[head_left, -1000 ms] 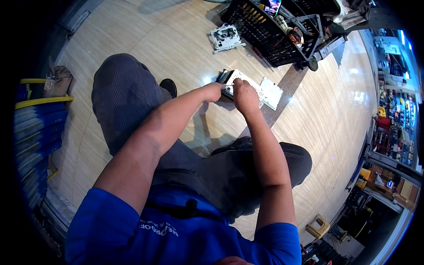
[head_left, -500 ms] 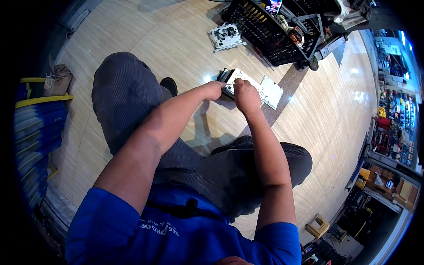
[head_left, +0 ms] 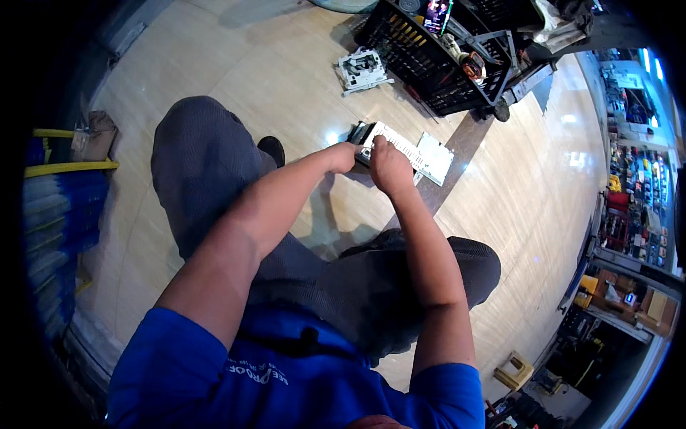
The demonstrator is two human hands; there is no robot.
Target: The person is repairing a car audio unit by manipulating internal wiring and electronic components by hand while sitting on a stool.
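Note:
A white and black rectangular device (head_left: 400,144) lies on the floor beyond my legs, a white flat panel (head_left: 436,159) at its right end. My left hand (head_left: 340,157) is closed at the device's near left end, its grip partly hidden. My right hand (head_left: 389,164) is closed over the device's top, fingertips around something small; a thin piece, too small to make out, shows between both hands. Behind the device sits a separate white metal and plastic part (head_left: 361,70).
A black plastic crate (head_left: 418,57) with tools and a lit phone (head_left: 436,14) stands at the back. Blue panels with yellow edging (head_left: 61,207) line the left. Stocked shelves (head_left: 636,193) and a yellow stool-like item (head_left: 513,370) are at the right. Tiled floor (head_left: 279,71) surrounds me.
The view has shifted slightly, with my knee, the device and both hands appearing a little lower in the picture. Both hands stay at the device in much the same pose.

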